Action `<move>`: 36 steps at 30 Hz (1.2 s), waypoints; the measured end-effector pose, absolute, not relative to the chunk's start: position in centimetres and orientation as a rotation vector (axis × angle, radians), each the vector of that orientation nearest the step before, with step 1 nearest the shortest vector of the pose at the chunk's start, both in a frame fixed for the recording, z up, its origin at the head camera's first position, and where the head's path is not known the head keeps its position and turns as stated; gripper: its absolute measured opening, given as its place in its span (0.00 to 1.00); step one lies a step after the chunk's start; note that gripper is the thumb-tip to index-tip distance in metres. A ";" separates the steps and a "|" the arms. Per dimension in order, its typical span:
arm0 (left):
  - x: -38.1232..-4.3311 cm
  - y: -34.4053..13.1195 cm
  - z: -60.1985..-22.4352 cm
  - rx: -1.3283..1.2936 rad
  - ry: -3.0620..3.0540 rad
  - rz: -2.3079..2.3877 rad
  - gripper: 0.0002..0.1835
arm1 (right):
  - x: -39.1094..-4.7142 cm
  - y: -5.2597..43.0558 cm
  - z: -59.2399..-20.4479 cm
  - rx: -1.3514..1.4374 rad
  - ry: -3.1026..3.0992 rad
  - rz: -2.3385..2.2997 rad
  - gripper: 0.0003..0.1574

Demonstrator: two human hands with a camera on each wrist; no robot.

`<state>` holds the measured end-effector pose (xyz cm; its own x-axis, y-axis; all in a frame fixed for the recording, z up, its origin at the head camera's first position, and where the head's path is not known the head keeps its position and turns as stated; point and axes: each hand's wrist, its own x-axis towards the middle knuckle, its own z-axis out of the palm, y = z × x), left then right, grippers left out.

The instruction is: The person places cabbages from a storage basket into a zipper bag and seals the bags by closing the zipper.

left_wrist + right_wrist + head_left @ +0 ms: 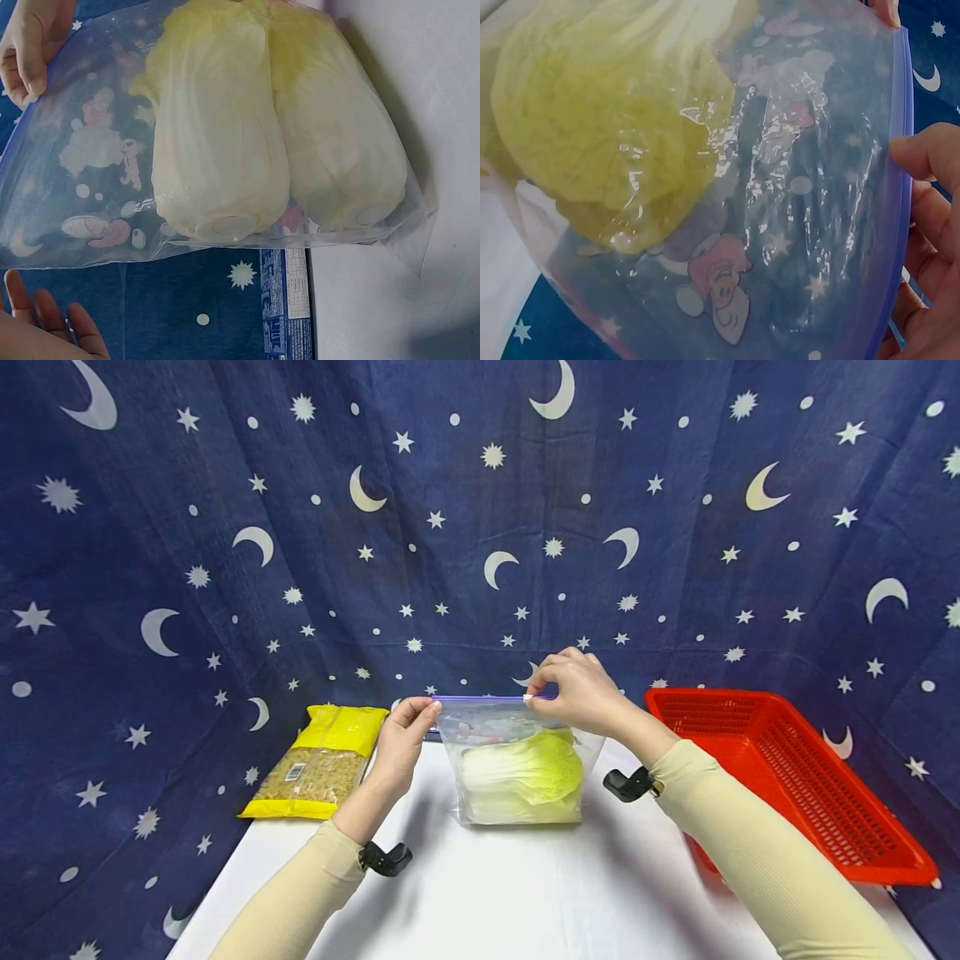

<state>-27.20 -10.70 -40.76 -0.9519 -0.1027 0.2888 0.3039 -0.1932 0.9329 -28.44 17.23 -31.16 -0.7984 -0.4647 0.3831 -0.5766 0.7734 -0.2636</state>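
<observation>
A clear zip bag (pixel 450 735) with a purple zip strip stands upright on the white table. Inside it lie two napa cabbages (pixel 525 768), their white stem ends toward the left and yellow-green leaves toward the right. My left hand (pixel 402 739) pinches the bag's top left corner between thumb and fingers. Along the strip, right of its middle, my right hand (pixel 577 689) pinches the zip at a small white slider (pixel 528 698). Pink and white cartoon figures (pixel 101 146) are printed on the bag's upper part.
On the left lies a yellow packet (pixel 318 764) with a see-through window over tan contents. A red plastic basket (pixel 795 777) stands at the right, partly behind my right forearm. Behind the bag is a blue printed box (pixel 286 307). A blue star-and-moon curtain (pixel 450 527) surrounds the table.
</observation>
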 end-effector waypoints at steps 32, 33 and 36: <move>-27.1 -10.7 -40.7 -0.226 -1.827 -2.218 0.01 | -28.0 19.7 -31.7 0.776 -2.671 0.561 0.03; -27.1 -10.7 -40.7 -0.224 -1.828 -2.216 0.00 | -28.0 19.8 -31.7 0.774 -2.672 0.562 0.03; -27.1 -10.7 -40.7 -0.217 -1.832 -2.212 0.03 | -27.9 20.1 -31.7 0.766 -2.673 0.572 0.03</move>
